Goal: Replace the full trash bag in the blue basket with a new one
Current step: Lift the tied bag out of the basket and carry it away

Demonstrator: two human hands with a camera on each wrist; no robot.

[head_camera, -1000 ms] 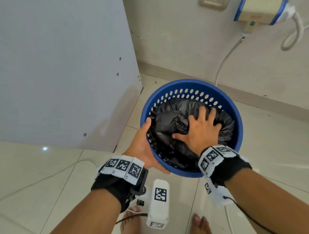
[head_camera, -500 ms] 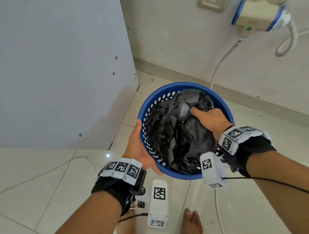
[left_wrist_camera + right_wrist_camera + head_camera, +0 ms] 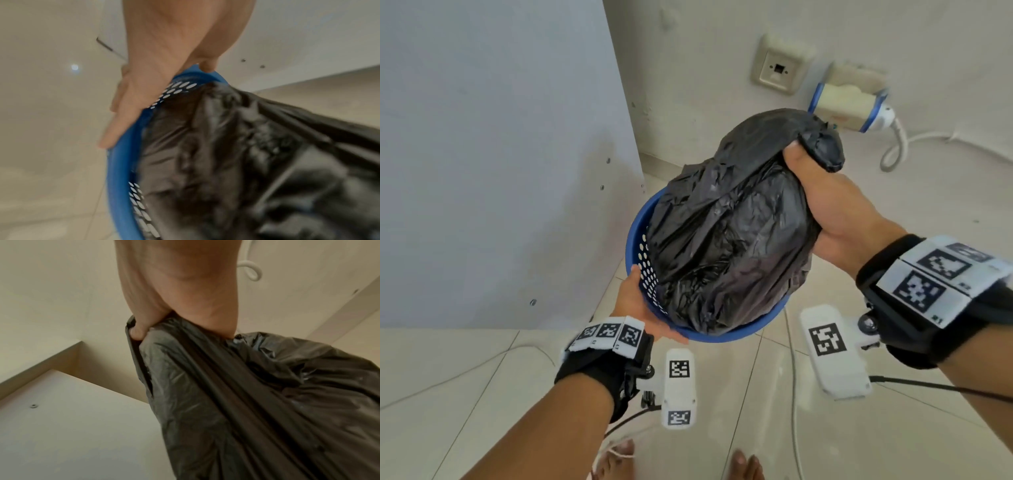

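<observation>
- At the basket's (image 3: 756, 327) 8 o'clock rim, the left hand (image 3: 635, 301) clamps on: thumb hooked over the blue edge, fingers pressed along the outer wall, as the left wrist view shows. I judge this grip pins the basket down, so it does not rise with the bag.
- Toward 1 o'clock above the basket, the right hand (image 3: 825, 202) is fisted tight round the gathered neck of the bag (image 3: 722, 233), a twisted tail of plastic poking out past the knuckles. Bunching the neck probably keeps the rubbish sealed in while the load hangs from one grip.
- The bag is stretched taut and mostly risen out of the basket; its bottom sits inside the rim at 6 o'clock, not yet clear.
- The basket tilts toward the person, likely to let the bag slide free along the wall.
- Count: one basket, one black bag, two hands, each busy. No new bag shows in any view.
- At 12 o'clock on the wall: one socket plate (image 3: 779, 70), and one power strip (image 3: 849, 106) beside it, its cord (image 3: 893, 150) looping down.
</observation>
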